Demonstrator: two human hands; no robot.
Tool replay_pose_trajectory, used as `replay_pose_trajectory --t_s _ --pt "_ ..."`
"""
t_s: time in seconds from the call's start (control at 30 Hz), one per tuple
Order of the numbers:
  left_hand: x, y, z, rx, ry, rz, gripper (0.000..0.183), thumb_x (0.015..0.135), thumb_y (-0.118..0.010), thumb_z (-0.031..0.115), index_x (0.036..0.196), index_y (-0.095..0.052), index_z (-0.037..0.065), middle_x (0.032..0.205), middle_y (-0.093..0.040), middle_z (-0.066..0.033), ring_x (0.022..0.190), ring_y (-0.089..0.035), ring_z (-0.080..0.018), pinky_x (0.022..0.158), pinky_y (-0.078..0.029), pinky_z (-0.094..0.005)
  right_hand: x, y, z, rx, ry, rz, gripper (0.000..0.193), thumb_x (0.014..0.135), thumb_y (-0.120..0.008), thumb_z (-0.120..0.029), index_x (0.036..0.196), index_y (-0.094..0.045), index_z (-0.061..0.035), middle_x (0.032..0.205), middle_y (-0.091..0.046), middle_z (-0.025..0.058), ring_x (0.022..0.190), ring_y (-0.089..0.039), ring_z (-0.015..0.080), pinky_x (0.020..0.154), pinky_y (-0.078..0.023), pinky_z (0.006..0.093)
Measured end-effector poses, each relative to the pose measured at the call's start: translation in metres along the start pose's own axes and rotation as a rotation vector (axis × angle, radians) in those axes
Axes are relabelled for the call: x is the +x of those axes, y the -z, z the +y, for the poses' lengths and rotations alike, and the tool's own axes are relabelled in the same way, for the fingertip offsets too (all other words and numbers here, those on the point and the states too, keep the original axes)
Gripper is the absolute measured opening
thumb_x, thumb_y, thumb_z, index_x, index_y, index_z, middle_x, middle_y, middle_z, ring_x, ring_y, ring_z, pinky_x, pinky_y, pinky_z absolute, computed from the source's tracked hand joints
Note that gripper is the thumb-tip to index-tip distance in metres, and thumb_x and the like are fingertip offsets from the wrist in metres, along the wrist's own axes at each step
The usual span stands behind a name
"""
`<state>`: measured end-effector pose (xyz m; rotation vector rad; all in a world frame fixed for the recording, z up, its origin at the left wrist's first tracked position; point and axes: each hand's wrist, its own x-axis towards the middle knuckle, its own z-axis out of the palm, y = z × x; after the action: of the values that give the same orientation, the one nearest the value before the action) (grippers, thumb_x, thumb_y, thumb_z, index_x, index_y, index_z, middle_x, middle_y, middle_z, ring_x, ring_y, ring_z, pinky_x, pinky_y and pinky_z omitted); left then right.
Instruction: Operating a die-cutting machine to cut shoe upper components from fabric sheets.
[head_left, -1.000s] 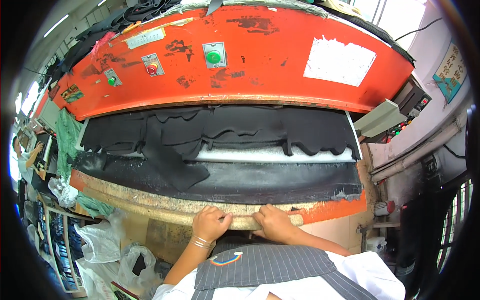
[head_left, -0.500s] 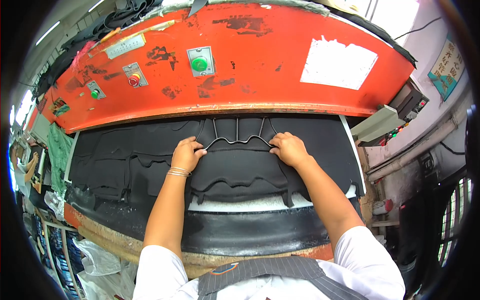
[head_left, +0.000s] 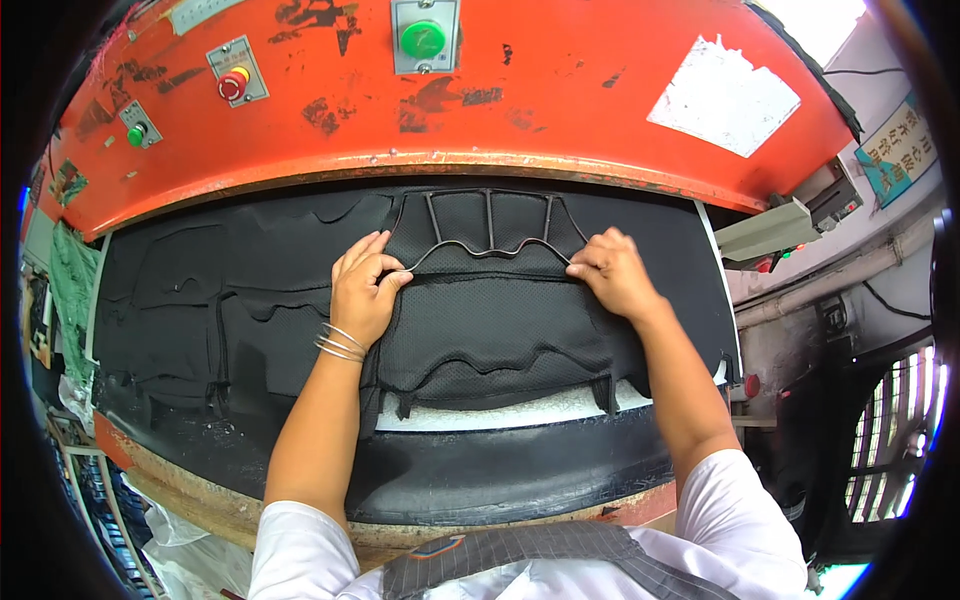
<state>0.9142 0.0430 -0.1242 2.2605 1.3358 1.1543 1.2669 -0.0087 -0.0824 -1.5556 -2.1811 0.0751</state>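
A thin metal cutting die (head_left: 490,222), with a wavy near edge and several cross bars, lies flat on black textured sheet material (head_left: 500,315). My left hand (head_left: 365,285) pinches the die's near left corner between thumb and fingers. At the opposite corner, the fingers of my right hand (head_left: 615,272) are closed on the frame. Around the die the sheet has wavy cut lines and notched edges, and part of it sags over a pale strip (head_left: 500,410) near the front. The die's far edge is close under the orange-red press beam (head_left: 560,120).
On the beam are a large green button (head_left: 422,39), a red knob (head_left: 233,84) and a smaller green button (head_left: 137,134). A black front ledge (head_left: 500,470) runs before me. Clear plastic bags (head_left: 190,545) lie at lower left; a metal bracket (head_left: 765,232) juts out at right.
The view has tilted down and come closer, so the beam sits higher in the picture. Both hands still grip the die, whose far edge now shows more fully.
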Motion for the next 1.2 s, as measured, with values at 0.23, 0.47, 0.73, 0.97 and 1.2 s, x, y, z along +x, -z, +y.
replay_pose_trajectory --t_s 0.23,0.47,0.73,0.97,1.2 --pt "-0.004 0.003 0.003 0.144 -0.038 -0.118 0.017 0.075 -0.073 0.018 0.084 -0.066 0.006 0.125 -0.059 -0.0198 0.126 -0.049 -0.0305 0.104 -0.032 -0.0433 0.074 0.011 -0.035 -0.188 0.365 0.375 0.089 0.082 -0.04 -0.076 0.139 -0.043 -0.0084 0.154 -0.021 0.0182 0.143 -0.014 0.0394 0.114 -0.011 0.0519" --pt "-0.006 0.009 0.001 0.007 -0.016 -0.035 0.013 0.071 -0.074 0.014 0.08 -0.067 0.007 0.122 -0.062 -0.018 0.122 -0.051 -0.0297 0.103 -0.033 -0.0418 0.074 -0.041 -0.03 0.038 0.406 -0.246 0.066 0.075 -0.068 -0.057 0.101 -0.062 0.0035 0.104 -0.06 0.0187 0.104 -0.056 0.0349 0.09 -0.046 0.0406" --pt "0.041 -0.022 0.043 -0.862 -0.056 0.353 0.048 0.085 -0.065 0.001 0.128 -0.043 0.002 0.133 -0.053 -0.0151 0.121 -0.05 -0.0207 0.096 -0.044 -0.032 0.104 -0.026 -0.013 0.297 0.161 -0.572 0.051 0.084 -0.065 -0.046 0.12 -0.064 -0.0095 0.099 -0.068 0.0203 0.097 -0.065 0.0335 0.087 -0.048 0.039" --pt "0.031 -0.043 0.014 0.129 -0.196 -0.172 0.04 0.092 -0.054 0.023 0.117 -0.058 -0.007 0.118 -0.057 -0.028 0.113 -0.052 -0.0432 0.098 -0.042 -0.0424 0.057 0.047 -0.051 0.618 -0.016 0.435 0.034 0.091 -0.063 -0.026 0.115 -0.062 -0.0015 0.089 -0.067 0.012 0.084 -0.065 0.0199 0.076 -0.051 0.0331" --pt "0.039 -0.021 0.03 0.089 0.09 0.266 0.033 0.08 -0.066 0.014 0.104 -0.052 -0.005 0.106 -0.053 -0.0196 0.102 -0.051 -0.0362 0.091 -0.04 -0.0424 -0.016 0.132 -0.036 0.939 -0.242 0.891 0.047 0.096 -0.046 -0.014 0.136 -0.03 0.0058 0.08 -0.054 0.0028 0.066 -0.052 0.0086 0.056 -0.046 0.0245"
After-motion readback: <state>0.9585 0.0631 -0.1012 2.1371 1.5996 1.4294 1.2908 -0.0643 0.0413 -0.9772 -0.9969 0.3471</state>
